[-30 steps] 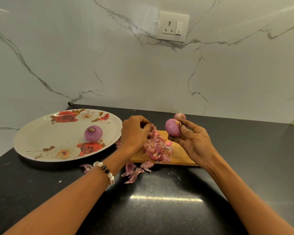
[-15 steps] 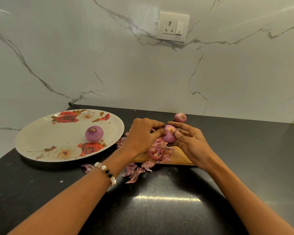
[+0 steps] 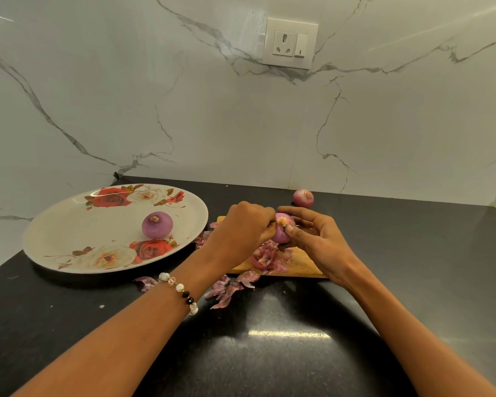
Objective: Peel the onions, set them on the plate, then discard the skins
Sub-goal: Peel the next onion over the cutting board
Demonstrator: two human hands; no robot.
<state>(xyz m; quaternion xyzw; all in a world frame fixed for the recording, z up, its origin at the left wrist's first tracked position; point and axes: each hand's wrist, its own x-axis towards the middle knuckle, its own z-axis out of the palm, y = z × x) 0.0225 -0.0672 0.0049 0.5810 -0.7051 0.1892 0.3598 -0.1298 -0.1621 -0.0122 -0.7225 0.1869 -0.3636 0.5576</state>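
Both hands met over the wooden board, working on one onion held just above it. The right hand cradled the onion from the far and lower side, its thumb pressed against the front of the bulb near the pale root end, which faced the camera. That grip steadied the onion and turned the root toward the other hand. The left hand had its fingers curled in against the root end, apparently pinching at a bit of skin there, though the fingertips were hidden behind the knuckles and it could not be told for certain what they held.

The onion looked smooth and purple over most of its surface, so the peeling seemed nearly done, with only the root end left to clean.

Working over the board made sense: loose skins lay heaped on it under the hands, and a few more scraps had spilled onto the dark counter in front, all to be gathered later.

One peeled onion already sat on the flowered plate to the left, within easy reach. Another onion, its papery skin intact, waited on the counter behind the board, near the wall.
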